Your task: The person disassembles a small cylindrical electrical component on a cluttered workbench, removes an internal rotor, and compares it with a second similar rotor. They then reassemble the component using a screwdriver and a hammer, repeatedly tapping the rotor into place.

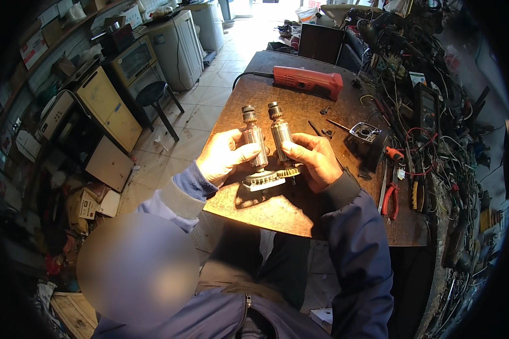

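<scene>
Two motor armatures are held up side by side over the near part of the workbench. My left hand (227, 155) is closed around the left armature (254, 138), thumb across its metal core. The right armature (281, 135) is gripped by my right hand (318, 160), its thumb also on the core. Both stand nearly upright, commutator ends at the top. At the lower end of the left one is a toothed fan with a pale plate (264, 181); a brass-coloured gear or fan (288, 172) sits at the foot of the right one. These lower ends nearly meet.
A red power tool body (308, 82) with a cord lies at the bench's (240, 104) far side. Small dark parts and a metal housing (366, 132) lie to the right, near red-handled pliers (390, 195) and a multimeter (428, 110). Tangled wires line the right edge. A black stool (154, 95) stands left.
</scene>
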Available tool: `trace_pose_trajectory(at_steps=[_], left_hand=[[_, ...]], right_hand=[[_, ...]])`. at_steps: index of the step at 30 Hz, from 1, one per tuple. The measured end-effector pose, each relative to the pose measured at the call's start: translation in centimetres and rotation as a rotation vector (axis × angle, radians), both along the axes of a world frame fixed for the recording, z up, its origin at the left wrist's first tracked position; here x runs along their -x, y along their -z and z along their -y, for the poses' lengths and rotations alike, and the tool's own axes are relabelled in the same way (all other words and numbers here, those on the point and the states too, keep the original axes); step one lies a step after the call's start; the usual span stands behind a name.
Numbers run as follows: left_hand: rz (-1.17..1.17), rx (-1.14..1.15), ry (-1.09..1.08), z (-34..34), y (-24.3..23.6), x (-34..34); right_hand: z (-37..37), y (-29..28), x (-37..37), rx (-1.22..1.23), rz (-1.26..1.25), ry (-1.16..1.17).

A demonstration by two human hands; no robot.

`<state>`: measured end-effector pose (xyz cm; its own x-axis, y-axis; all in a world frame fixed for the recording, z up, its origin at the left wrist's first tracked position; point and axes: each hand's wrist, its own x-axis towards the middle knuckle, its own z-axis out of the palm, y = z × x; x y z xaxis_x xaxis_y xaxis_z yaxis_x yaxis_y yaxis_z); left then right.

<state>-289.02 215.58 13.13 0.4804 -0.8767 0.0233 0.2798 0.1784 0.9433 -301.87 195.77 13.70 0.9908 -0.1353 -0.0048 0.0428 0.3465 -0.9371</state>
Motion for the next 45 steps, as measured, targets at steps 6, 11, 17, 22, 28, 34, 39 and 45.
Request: trace_pose_trajectory(at_steps=[6, 11, 17, 22, 28, 34, 39, 45], left_hand=[[-0.006, 0.013, -0.012, -0.16, -0.26, 0.36], [-0.023, 0.015, -0.002, -0.19, -0.31, 0.36], [-0.018, 0.022, -0.005, -0.03, -0.42, 0.46], [0.02, -0.016, -0.026, -0.25, -0.02, 0.3], [-0.008, -0.017, -0.024, -0.21, -0.11, 0.3], [-0.036, -0.017, -0.026, -0.35, -0.48, 0.49], [-0.008, -0.028, -0.021, -0.12, -0.35, 0.27], [-0.044, -0.019, -0.002, -0.27, 0.23, -0.3]], right_hand=[[-0.1, 0.03, -0.03, 0.007, 0.001, 0.011], [0.1, 0.54, -0.24, -0.003, 0.007, -0.002], [0.06, 0.19, 0.06, 0.014, 0.01, 0.032], [0.11, 0.15, -0.07, 0.005, 0.033, 0.014], [-0.04, 0.1, -0.07, 0.047, 0.029, 0.012], [-0.06, 0.42, -0.28, 0.023, 0.019, 0.013], [0.11, 0.3, -0.16, 0.024, 0.012, 0.014], [-0.19, 0.35, -0.33, 0.012, 0.026, 0.014]])
